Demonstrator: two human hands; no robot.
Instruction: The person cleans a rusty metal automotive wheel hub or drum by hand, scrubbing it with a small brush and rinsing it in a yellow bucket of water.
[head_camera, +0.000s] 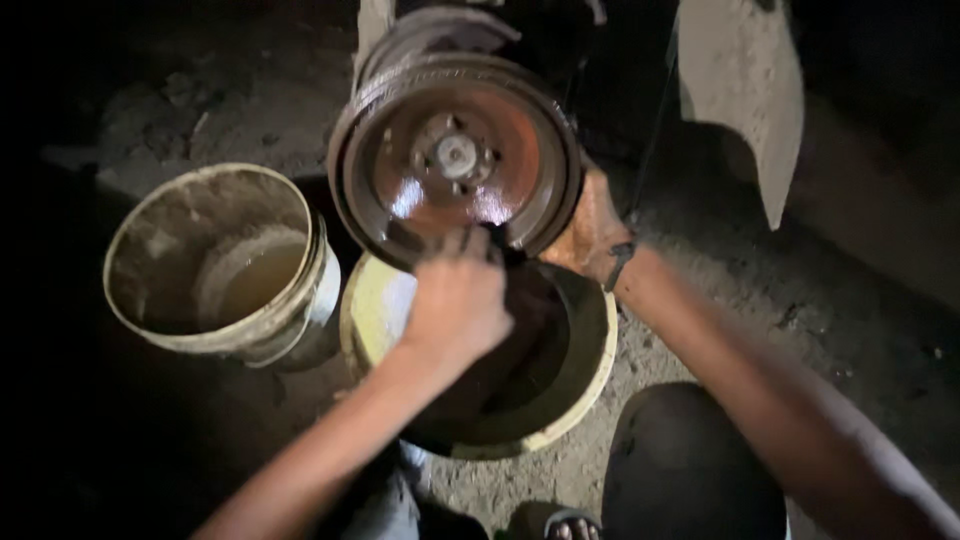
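Scrubbing a rusty brake drum (455, 160) over a yellow bucket (585, 375), both hands on it.

Drum is the landmark: round, rust-brown, wet sheen on its face, hub and studs at centre, mounted upright with its face toward the camera. Left hand (455, 300) is at the drum's lower rim, fingers curled shut around something small and dark pressed against the metal; can't tell what it is. Forearm comes up from below, wrist bent toward the face. Right hand (592, 230) is on the drum's lower right edge, palm and fingers wrapped behind the rim, apparently steadying it; dark band at the wrist. Yellow bucket sits directly below the drum, probably to catch runoff. Grey bucket (215, 260) with murky liquid stands left of the drum, touching the yellow one. Dirt ground (700, 290) beneath.
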